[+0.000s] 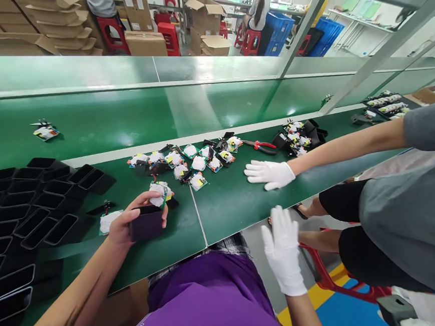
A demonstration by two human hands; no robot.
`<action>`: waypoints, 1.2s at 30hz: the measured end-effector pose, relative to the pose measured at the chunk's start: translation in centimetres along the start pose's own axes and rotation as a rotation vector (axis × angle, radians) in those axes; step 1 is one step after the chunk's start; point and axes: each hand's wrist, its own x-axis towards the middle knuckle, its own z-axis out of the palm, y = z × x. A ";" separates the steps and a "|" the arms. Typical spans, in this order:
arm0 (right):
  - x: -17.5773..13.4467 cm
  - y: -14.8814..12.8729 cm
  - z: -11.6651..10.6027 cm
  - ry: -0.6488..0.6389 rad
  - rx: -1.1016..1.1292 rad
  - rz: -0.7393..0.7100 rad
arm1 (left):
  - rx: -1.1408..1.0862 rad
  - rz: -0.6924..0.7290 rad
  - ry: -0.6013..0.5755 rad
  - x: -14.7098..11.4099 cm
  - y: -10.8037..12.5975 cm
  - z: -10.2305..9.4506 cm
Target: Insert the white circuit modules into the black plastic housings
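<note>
My bare left hand grips a black plastic case with its opening upward. At the top of the case, against my fingers, is a circuit board with a white covering; how far it sits inside I cannot tell. My right hand, in a white glove, is open with fingers spread, beyond the table's front edge and touching nothing visible. Near my left wrist lies a loose circuit board. Beyond my left hand is a row of several boards with black plug parts.
Many empty black cases cover the left of the green table. A co-worker's gloved hand lies open near red-handled pliers. Another gloved hand at lower right holds a dark case. One board lies behind the ridge.
</note>
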 end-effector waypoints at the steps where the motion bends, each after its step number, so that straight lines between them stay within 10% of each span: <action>1: 0.7 -1.9 0.1 -0.065 0.048 -0.095 | -0.005 0.004 0.006 0.0 0.0 0.0; 5: 4.6 -9.4 2.2 -0.416 0.168 -0.407 | -0.006 0.020 0.034 0.2 0.1 0.0; 12: 10.5 -12.3 5.6 -0.444 0.064 -0.346 | 0.033 0.026 0.072 0.3 0.2 -0.7; 25: 1.9 3.8 -0.4 0.067 -0.237 0.196 | -0.017 0.032 0.129 0.0 0.3 -0.6; 28: 2.1 -0.1 -0.5 0.106 -0.123 0.036 | -0.012 0.004 0.159 0.0 0.1 -0.8; 32: 4.7 -8.3 2.6 -0.286 0.075 -0.391 | 0.017 -0.027 0.211 -0.1 -0.1 -1.0; 36: 9.7 -11.3 5.6 -0.383 0.043 -0.319 | 0.026 -0.066 0.241 0.0 -0.2 -1.1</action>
